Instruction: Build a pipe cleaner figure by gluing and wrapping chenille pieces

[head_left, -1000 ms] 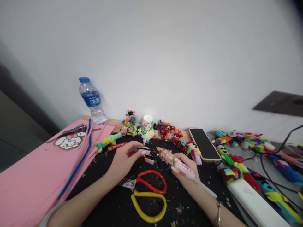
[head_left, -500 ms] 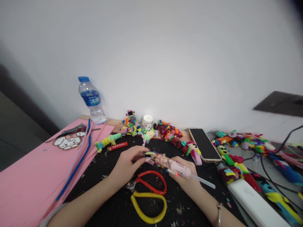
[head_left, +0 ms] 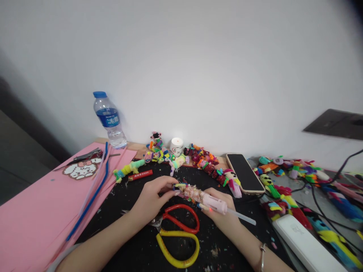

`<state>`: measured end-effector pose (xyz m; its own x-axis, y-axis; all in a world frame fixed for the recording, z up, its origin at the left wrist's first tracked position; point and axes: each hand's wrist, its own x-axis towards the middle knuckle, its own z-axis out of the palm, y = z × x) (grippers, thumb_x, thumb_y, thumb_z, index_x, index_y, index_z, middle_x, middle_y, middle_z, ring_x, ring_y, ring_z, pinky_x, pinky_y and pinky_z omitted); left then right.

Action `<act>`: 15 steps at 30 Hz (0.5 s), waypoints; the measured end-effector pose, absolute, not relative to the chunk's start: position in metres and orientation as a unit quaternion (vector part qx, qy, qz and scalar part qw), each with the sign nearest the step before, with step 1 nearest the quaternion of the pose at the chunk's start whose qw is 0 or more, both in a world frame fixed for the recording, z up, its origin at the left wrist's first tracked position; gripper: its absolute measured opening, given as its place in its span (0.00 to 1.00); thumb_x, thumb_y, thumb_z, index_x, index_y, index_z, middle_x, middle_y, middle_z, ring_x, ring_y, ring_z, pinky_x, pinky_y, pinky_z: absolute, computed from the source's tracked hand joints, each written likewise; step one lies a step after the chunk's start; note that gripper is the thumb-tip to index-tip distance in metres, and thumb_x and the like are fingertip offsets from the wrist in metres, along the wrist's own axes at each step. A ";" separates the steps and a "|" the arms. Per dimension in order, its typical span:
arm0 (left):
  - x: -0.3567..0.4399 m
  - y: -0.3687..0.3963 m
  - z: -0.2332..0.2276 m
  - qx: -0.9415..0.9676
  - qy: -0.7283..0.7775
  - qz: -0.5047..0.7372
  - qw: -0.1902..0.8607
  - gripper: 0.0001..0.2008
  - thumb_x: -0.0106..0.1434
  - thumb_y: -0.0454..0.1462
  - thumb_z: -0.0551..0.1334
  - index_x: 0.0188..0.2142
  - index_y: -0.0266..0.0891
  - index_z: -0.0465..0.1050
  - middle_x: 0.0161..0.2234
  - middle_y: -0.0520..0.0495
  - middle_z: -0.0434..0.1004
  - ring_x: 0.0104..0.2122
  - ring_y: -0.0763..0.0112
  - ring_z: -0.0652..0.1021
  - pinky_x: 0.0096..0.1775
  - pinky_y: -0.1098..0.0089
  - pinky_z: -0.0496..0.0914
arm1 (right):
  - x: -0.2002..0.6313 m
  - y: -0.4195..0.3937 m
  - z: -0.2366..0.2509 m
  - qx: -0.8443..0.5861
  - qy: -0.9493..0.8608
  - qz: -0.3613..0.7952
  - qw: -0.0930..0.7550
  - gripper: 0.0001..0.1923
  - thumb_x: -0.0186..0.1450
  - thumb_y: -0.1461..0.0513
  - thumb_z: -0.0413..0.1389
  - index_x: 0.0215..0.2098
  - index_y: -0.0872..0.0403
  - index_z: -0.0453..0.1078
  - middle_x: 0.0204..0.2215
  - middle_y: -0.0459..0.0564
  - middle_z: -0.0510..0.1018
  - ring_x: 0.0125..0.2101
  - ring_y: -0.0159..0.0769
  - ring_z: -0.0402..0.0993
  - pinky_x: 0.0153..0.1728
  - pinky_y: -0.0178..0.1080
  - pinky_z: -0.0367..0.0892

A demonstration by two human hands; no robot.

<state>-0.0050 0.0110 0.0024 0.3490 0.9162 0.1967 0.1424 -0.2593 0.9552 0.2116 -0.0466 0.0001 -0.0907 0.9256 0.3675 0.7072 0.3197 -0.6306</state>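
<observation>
Glue gun (head_left: pixel 211 201), pink and crusted with coloured scraps, lies across the middle of the black mat (head_left: pixel 136 241), clamped in the right hand (head_left: pixel 222 211), glue stick jutting toward the mat's right edge. Left hand (head_left: pixel 150 198) pinches a small fuzzy piece (head_left: pixel 180 186) against the nozzle, fingers together. Scissors (head_left: pixel 177 234) lie just beside both hands, nearer the front edge. Many finished figures (head_left: pixel 210 166) line the back edge, so this piece looks mid-assembly, gluing underway.
</observation>
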 end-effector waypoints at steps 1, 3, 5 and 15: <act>-0.005 0.011 0.002 0.672 0.392 0.417 0.470 0.08 0.53 0.35 0.64 0.35 0.41 0.76 0.35 0.47 0.79 0.34 0.65 0.78 0.39 0.70 0.72 | 0.212 -0.046 0.000 -0.567 -0.722 0.147 0.368 0.10 0.56 0.55 0.58 0.26 0.53 0.69 0.16 0.43 0.71 0.16 0.29 0.65 0.18 0.31 0.61; -0.005 0.012 0.002 0.668 0.395 0.420 0.471 0.08 0.54 0.36 0.64 0.35 0.41 0.76 0.35 0.47 0.79 0.34 0.65 0.78 0.39 0.70 0.72 | 0.212 -0.046 -0.001 -0.572 -0.717 0.147 0.370 0.09 0.56 0.56 0.59 0.25 0.54 0.68 0.17 0.43 0.72 0.16 0.29 0.65 0.18 0.31 0.60; -0.005 0.012 0.001 0.668 0.397 0.421 0.469 0.08 0.54 0.36 0.64 0.36 0.41 0.75 0.35 0.47 0.79 0.35 0.65 0.79 0.40 0.69 0.72 | 0.212 -0.045 -0.001 -0.574 -0.711 0.149 0.378 0.09 0.56 0.56 0.58 0.24 0.54 0.68 0.17 0.44 0.72 0.17 0.29 0.66 0.18 0.31 0.60; -0.007 0.012 -0.001 0.658 0.396 0.427 0.476 0.09 0.55 0.36 0.63 0.37 0.40 0.74 0.36 0.45 0.79 0.37 0.63 0.79 0.42 0.65 0.72 | 0.213 -0.045 -0.003 -0.591 -0.691 0.154 0.386 0.11 0.55 0.57 0.59 0.22 0.53 0.65 0.16 0.42 0.71 0.16 0.28 0.65 0.18 0.31 0.59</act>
<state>-0.0067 0.0124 -0.0013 0.3206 0.9289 0.1852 0.1143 -0.2320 0.9660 0.2128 -0.0454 -0.0034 -0.0030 0.9366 0.3503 0.6986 0.2526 -0.6694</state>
